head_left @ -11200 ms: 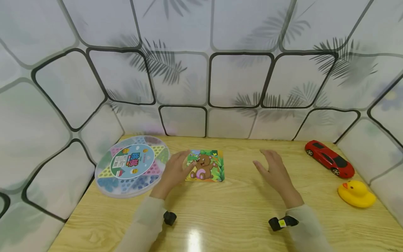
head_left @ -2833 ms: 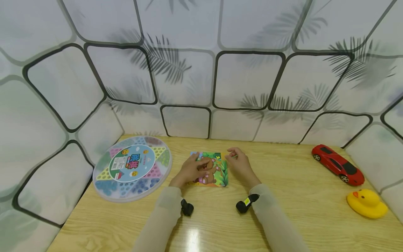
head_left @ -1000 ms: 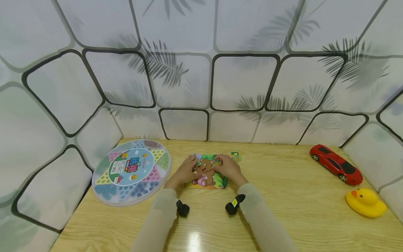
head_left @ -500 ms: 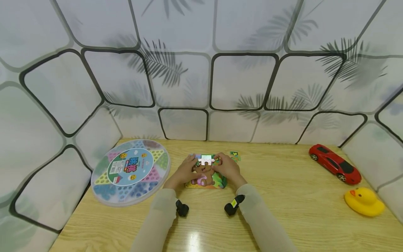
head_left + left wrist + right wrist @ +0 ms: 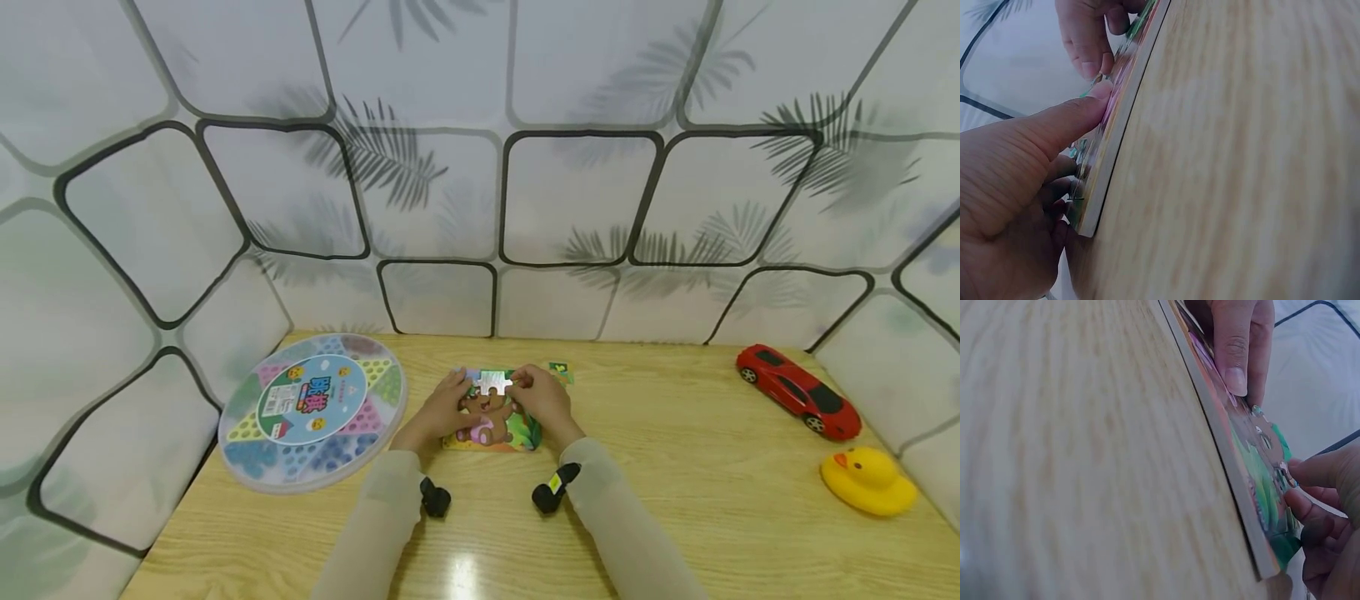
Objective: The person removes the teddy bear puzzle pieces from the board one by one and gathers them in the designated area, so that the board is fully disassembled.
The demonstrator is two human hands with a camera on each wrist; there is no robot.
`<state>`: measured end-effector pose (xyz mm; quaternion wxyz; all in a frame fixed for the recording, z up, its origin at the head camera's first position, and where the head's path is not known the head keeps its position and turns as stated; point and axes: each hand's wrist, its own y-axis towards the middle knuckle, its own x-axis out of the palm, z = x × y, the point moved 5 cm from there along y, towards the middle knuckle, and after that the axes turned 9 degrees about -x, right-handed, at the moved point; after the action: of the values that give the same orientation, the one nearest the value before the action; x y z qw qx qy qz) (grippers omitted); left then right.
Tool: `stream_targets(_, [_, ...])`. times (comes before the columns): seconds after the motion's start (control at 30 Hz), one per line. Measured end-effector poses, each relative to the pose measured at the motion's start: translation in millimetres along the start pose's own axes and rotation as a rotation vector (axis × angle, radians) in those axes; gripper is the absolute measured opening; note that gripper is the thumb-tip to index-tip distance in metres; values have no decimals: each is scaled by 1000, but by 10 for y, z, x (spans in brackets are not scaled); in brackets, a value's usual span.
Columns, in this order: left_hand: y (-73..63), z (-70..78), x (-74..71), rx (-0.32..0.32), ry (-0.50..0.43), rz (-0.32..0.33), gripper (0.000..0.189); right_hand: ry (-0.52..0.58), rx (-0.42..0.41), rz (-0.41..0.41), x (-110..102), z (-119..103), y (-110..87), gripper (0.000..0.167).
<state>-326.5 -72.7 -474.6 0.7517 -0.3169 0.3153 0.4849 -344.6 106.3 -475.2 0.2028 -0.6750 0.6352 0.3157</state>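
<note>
In the head view, a bear jigsaw puzzle [image 5: 491, 436] lies flat on the wooden table. My left hand [image 5: 438, 410] rests on its left side, the thumb pressing the bear's middle. The right hand [image 5: 547, 402] pinches the right edge of a jigsaw piece [image 5: 494, 382] at the top centre, which shines whitish with glare. From the right wrist, that jigsaw piece [image 5: 1274, 439] stands tilted up off the board, between right thumb and finger. A loose piece [image 5: 558, 367] with a yellow mark lies just beyond the right hand, off the board, partly hidden.
A round Chinese checkers set [image 5: 311, 412] lies left of the puzzle. At the right are a red toy car [image 5: 798, 390] and a yellow rubber duck [image 5: 867, 481]. A patterned fabric wall [image 5: 438, 298] closes off the table's back.
Both hands have come together over the puzzle. The corner piece has moved off to the right. Over the last second, the top-centre piece has tilted up in the right fingers.
</note>
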Motion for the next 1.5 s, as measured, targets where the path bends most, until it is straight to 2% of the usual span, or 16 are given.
stream_targets(0.37, [1, 28, -2, 8, 1, 2, 79, 83, 72, 37, 50, 25, 12, 20])
stream_targets(0.63, [19, 31, 9, 19, 21, 6, 77, 43, 114, 60, 22, 5, -4, 33])
stream_targets(1.0, [26, 6, 10, 36, 7, 41, 68, 46, 104, 29, 33, -2, 6, 19])
stream_targets(1.5, [-19, 13, -15, 18, -43, 55, 67, 152, 116, 84, 68, 13, 2, 12])
